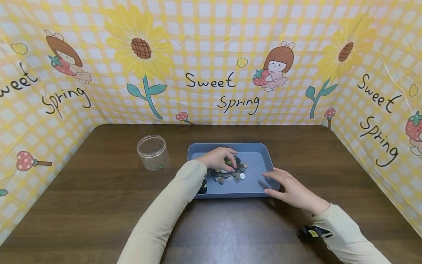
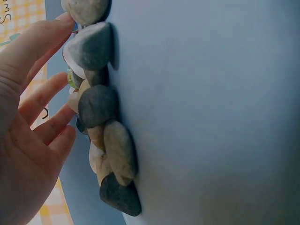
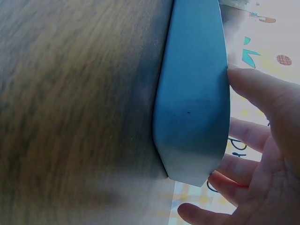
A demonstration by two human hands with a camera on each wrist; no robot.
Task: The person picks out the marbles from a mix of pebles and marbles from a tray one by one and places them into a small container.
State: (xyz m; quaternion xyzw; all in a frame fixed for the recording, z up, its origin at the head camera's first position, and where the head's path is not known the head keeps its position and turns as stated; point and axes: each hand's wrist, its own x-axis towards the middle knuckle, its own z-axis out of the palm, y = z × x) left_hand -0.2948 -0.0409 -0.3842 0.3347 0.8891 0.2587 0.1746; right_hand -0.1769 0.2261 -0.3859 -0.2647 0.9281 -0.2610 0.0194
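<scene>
the left hand [image 1: 215,157] bends its fingers over the stones [image 1: 236,177] just below; i can't tell if they pinch one. the right hand [image 1: 291,187] has fingers spread beside the tray [image 1: 258,165]. stone picking seems underway; next needs a snug pinch.

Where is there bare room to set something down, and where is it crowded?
Bare: the tabletop left of the clear jar; tabletop before the tray, between the sleeves; the tray floor between the stones and the right hand. Crowded: the tray's middle, with stones heaped at the left hand, and its near right corner, taken by the right hand.
</scene>
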